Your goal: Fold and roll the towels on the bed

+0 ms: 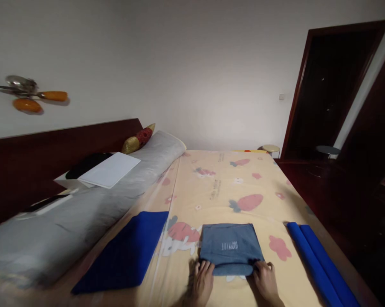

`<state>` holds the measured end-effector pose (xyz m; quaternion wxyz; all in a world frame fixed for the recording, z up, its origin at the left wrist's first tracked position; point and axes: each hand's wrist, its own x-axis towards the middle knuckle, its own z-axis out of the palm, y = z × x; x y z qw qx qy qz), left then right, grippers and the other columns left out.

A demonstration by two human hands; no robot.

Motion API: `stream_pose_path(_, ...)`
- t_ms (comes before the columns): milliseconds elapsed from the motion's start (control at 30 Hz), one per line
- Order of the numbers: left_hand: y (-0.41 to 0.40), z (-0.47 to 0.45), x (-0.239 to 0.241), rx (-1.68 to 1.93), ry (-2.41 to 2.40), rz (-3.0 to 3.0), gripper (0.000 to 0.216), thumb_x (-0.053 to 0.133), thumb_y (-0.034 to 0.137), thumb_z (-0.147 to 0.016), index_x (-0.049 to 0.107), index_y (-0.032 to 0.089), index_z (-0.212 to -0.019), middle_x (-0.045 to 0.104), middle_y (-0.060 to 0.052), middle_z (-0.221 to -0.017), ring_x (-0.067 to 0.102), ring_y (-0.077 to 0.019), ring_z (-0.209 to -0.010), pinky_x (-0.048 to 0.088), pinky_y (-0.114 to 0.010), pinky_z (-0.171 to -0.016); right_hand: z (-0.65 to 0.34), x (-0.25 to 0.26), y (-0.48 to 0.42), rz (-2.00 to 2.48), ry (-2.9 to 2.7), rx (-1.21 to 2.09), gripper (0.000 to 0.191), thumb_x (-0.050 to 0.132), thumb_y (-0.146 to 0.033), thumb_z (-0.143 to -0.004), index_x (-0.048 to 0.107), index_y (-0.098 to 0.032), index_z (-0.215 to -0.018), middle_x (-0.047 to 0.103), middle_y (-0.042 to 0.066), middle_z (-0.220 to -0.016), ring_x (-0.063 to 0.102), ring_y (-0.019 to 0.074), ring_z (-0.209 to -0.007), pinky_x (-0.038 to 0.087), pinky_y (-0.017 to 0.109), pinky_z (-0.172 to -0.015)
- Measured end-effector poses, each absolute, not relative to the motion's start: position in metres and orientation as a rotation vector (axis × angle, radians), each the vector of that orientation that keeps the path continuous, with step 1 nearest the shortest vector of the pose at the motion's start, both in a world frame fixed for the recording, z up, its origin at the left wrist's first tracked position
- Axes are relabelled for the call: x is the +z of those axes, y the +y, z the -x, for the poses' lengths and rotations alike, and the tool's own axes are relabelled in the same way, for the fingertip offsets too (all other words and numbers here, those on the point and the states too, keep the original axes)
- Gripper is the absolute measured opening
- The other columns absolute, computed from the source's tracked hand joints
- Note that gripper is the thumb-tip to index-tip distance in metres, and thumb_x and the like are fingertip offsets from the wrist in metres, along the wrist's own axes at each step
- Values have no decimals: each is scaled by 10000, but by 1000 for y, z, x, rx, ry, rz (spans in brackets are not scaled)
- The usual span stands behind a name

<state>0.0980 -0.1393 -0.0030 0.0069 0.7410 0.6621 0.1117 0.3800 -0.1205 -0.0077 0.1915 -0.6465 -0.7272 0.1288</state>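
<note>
A blue-grey garment [231, 238] with small white lettering lies folded into a rough rectangle on the bed. Its near edge is turned over in a narrow band. My left hand [204, 279] grips the near left corner, fingers curled over the cloth. At the near right corner, my right hand [265, 277] pinches the fabric the same way. The fingertips are partly hidden in the folds, and what kind of garment it is cannot be made out.
A patterned yellow sheet [192, 200] covers the bed. Dark blue cloth [125, 256] lies flat at left, rolled blue cloth [320, 264] at the right edge. A long grey bolster [109, 213] runs along the headboard [67, 136], with a white box lid [111, 169] on it.
</note>
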Motion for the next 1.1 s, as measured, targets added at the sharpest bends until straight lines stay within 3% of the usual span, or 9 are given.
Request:
stream_pose_path(100,-134,-94,-4,251,2120,-2217,458,377,40,-819,661,276,-1089,695,-13,-1135,571,-178,-1143,286,-388,-1113,-385,-10,-112,1860,-2046,381,326,349,-191,-834,673,-207,-865,730,67,-889,655,203,-864,367,374,-895)
stream_pose_path(233,-137,-87,-10,155,2120,-2166,447,363,17,-783,693,242,-983,734,-31,-944,646,-214,-981,304,-481,-1089,-386,-18,-117,1912,-2055,377,299,410,-176,-776,687,-229,-872,737,79,-826,673,236,-804,407,367,-801)
stream_pose_path(333,-141,-98,-21,172,2089,-2193,506,356,55,-801,639,270,-1161,671,-41,-1208,549,-255,-1191,318,-496,-1094,-370,-24,-127,1869,-2065,326,321,464,-203,-758,681,-245,-991,729,97,-1002,656,279,-954,414,408,-854)
stream_pose_path(400,-143,-114,-31,196,1990,-2240,543,379,94,-800,582,309,-1255,582,1,-1348,481,-240,-1275,342,-431,-1106,-349,-29,-134,1695,-2136,301,365,501,-231,-752,660,-262,-1079,708,81,-1105,637,274,-1030,420,406,-897)
stream_pose_path(567,-150,-135,-45,309,1642,-2430,621,442,219,-821,376,352,-1424,443,67,-1465,459,-193,-1299,400,-290,-1074,-314,-44,-143,1249,-2292,244,405,501,-309,-841,579,-301,-1239,672,14,-1209,644,204,-1065,462,330,-922)
stream_pose_path(667,-155,-104,-35,373,1511,-2600,586,415,297,-894,279,366,-1460,428,54,-1472,459,-184,-1302,386,-327,-1087,-335,-52,-144,1244,-2266,130,345,461,-329,-888,602,-325,-1203,652,7,-1239,615,212,-1126,448,374,-969)
stream_pose_path(800,-161,-46,-15,436,1767,-2632,502,394,314,-932,348,366,-1429,495,24,-1424,491,-184,-1276,410,-351,-1039,-391,-65,-146,1502,-2208,98,336,469,-325,-857,645,-364,-1141,614,9,-1295,534,275,-1231,436,460,-955)
stream_pose_path(967,-159,-48,-7,426,2067,-2512,545,409,205,-877,403,362,-1398,485,13,-1427,400,-261,-1347,255,-548,-1119,-400,-70,-146,1715,-2050,26,421,416,-273,-861,597,-326,-1237,552,52,-1366,506,299,-1257,419,495,-952)
stream_pose_path(1100,-153,-107,-19,494,1696,-2722,566,386,187,-891,340,329,-1437,520,23,-1397,496,-170,-1272,405,-358,-1053,-350,-55,-143,1368,-2249,65,420,439,-267,-883,551,-311,-1285,634,25,-1271,594,209,-1158,447,353,-933)
